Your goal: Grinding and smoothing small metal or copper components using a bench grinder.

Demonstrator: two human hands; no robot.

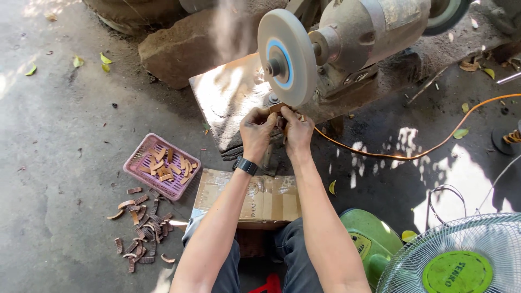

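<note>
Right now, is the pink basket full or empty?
Partly filled. The pink basket holds a loose layer of small brown pieces, and bare mesh shows between them.

The grinding wheel (286,57) stands just above both hands, its motor housing (369,32) blocking the right. Left of the hands the worktop (228,103) lies bare. Lower left, a pink basket (135,163) and scattered curved pieces (142,228) crowd the floor (59,163); a green fan (461,260) blocks lower right.

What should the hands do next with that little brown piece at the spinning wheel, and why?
Probably keep easing the small piece against the grinding wheel. Both the left hand and right hand pinch it at the wheel's bottom edge, where dust rises.
</note>
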